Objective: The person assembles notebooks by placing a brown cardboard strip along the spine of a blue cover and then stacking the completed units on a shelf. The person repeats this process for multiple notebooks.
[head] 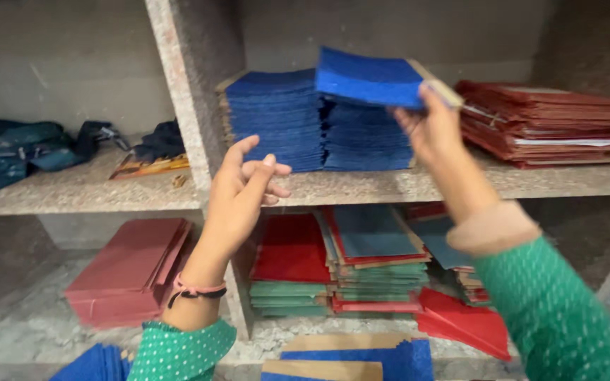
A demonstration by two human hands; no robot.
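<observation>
My right hand point(432, 127) is raised at the upper shelf and grips a bundle of blue fabric-covered boards point(372, 77) by its right end, held level above the blue stacks point(298, 127). My left hand point(245, 190) hovers open in front of the shelf edge, fingers spread, holding nothing, just left of the blue stacks. Both arms wear green dotted sleeves; the left wrist has a pink and black band.
A stone shelf point(390, 185) carries a stack of dark red boards point(545, 123) at right. Below lie red, green and blue stacks point(340, 264) and a pink-red pile point(132, 271). Dark cloth point(30, 152) sits on the left shelf. More blue boards point(361, 356) lie at the bottom.
</observation>
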